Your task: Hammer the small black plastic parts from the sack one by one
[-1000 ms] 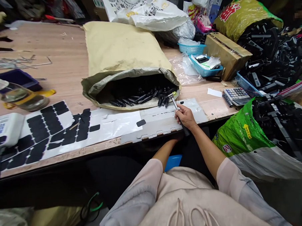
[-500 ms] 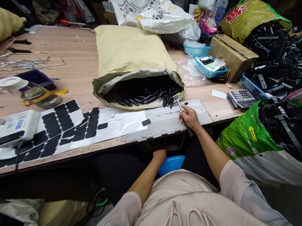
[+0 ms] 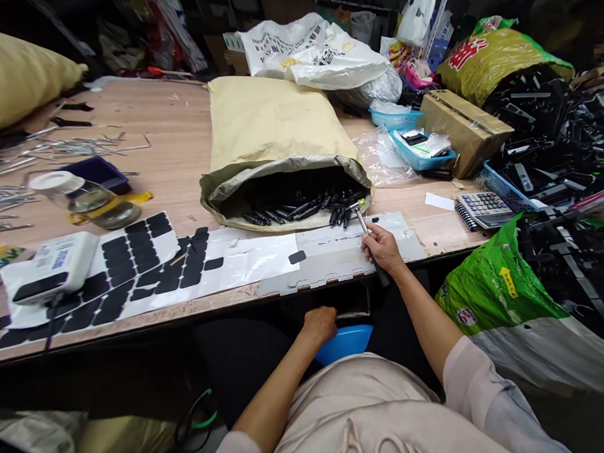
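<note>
My right hand [image 3: 383, 248] rests on a grey card sheet [image 3: 334, 265] at the table's front edge, closed round the handle of a small hammer [image 3: 362, 218]. The hammer's metal head lies at the mouth of an open tan sack [image 3: 272, 131] holding several black plastic parts [image 3: 301, 210]. My left hand [image 3: 320, 321] is below the table edge, its fingers curled at the rim of a blue bowl [image 3: 346, 341] on my lap. What those fingers hold, if anything, is hidden.
White sheets with black adhesive pads [image 3: 128, 261] cover the table's left front, beside a white device [image 3: 48, 267] and a glass jar [image 3: 88, 199]. Metal rods [image 3: 53, 147] lie far left. A calculator [image 3: 484, 208], blue baskets [image 3: 416, 151], a cardboard box [image 3: 465, 129] and heaps of black parts [image 3: 552, 129] crowd the right.
My left hand has come out from under the table edge and moved down to the blue bowl. My right hand keeps the hammer in the same place. The view has tilted up.
</note>
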Motion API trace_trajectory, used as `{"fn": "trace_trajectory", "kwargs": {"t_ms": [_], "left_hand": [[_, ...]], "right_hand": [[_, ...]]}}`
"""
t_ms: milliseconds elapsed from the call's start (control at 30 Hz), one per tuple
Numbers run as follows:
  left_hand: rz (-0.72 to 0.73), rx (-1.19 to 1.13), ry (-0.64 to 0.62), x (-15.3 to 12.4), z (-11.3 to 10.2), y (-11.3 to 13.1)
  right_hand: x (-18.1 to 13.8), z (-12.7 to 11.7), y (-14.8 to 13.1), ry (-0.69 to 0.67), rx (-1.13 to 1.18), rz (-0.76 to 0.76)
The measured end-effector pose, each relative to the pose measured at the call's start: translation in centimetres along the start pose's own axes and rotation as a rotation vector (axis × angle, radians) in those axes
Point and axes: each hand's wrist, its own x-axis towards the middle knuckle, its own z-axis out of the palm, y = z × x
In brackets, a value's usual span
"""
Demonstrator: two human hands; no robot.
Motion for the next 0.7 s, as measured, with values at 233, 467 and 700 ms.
{"fn": "trace_trajectory", "kwargs": {"t_ms": [233, 467, 700], "left_hand": [[0.361, -0.428, 0.408, -2.7, -12.2, -2.5], [-0.121, -0.339, 1.06, 6.7, -19.8, -6.0], [-0.081, -0.365, 1.118, 5.1, -17.7, -6.6]], "right_hand": [[0.1, 0.2, 0.3, -0.002, 0.015, 0.001], [0.3, 0.2, 0.7, -0.011, 0.044, 0.002], [0.2, 0.1, 0.4, -0.012, 0.071, 0.009]]}}
